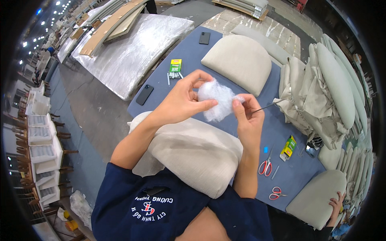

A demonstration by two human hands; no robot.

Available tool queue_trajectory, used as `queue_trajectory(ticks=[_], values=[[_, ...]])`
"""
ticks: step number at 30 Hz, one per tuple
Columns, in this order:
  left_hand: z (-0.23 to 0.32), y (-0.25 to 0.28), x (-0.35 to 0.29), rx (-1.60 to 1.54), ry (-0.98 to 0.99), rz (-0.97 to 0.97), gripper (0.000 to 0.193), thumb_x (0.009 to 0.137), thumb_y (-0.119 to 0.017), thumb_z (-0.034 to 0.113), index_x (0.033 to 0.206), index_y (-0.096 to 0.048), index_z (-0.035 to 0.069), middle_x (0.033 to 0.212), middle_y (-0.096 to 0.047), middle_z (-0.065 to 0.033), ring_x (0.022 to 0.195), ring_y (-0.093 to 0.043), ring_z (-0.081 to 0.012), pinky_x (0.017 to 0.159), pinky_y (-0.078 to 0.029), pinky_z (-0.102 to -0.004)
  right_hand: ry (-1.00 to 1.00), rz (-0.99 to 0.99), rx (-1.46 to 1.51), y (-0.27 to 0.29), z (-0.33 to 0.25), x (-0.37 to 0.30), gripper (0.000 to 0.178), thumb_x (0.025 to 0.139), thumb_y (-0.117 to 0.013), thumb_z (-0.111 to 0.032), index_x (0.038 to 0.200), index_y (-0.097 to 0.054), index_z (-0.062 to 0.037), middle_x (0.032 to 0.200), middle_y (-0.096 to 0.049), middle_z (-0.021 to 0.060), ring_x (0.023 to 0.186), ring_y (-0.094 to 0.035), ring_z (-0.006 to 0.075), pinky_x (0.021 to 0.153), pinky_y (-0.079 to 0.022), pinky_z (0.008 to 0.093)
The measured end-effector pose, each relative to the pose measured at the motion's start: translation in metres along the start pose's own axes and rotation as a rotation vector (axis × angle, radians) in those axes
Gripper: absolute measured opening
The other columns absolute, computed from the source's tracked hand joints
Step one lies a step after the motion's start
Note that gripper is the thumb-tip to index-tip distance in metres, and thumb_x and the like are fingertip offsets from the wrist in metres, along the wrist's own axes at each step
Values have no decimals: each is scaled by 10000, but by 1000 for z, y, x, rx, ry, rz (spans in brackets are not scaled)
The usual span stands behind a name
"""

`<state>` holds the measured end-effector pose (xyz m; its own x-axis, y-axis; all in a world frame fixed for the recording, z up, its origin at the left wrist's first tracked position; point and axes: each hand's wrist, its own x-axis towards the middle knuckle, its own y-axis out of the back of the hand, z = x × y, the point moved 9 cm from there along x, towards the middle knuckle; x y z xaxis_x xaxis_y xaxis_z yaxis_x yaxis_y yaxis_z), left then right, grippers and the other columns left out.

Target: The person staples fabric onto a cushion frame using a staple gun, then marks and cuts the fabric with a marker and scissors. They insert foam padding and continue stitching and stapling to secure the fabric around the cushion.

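Note:
A tuft of white fluffy stuffing (217, 98) is stretched between my two hands above the blue table. My left hand (189, 94) grips its left side, thumb in front and fingers behind. At the right end, my right hand (248, 110) pinches a wisp of the same tuft between thumb and fingertips. A thin dark metal rod (267, 106) also sticks out from my right hand toward the right; its far tip lies against beige fabric in the picture. Below my forearms, a beige fabric cushion (193, 154) leans between my body and the table.
A curved beige cushion (239, 60) lies across the blue table (177, 86). Two phones, a chalk box (175, 68), another small box (288, 148) and two red-handled scissors (265, 166) are around. Cushion covers (309, 88) pile up at right. A co-worker's hand (337, 203) touches a cushion (319, 197).

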<state>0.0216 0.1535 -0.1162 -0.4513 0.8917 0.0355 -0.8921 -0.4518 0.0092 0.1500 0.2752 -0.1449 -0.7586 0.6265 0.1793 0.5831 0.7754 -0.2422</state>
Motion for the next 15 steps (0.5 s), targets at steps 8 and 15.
queue_trajectory(ticks=[8,15], values=[[9,-13,-1,21,-99,-56,322,927,-772,67,1178,-578,13,1074,-622,-29,957,-599,-63,790,-508,-240,42,-36,-59,-6,0,0,212,972,-745,-96,1125,-683,36,958,-652,11,809,-540,35,657,-441,185],[11,-4,-1,228,-82,24,287,918,-805,127,1096,-600,34,965,-608,-9,882,-587,-54,712,-490,-240,65,-23,10,-17,0,1,144,970,-745,-78,1055,-722,35,895,-654,-39,708,-486,7,586,-354,184]])
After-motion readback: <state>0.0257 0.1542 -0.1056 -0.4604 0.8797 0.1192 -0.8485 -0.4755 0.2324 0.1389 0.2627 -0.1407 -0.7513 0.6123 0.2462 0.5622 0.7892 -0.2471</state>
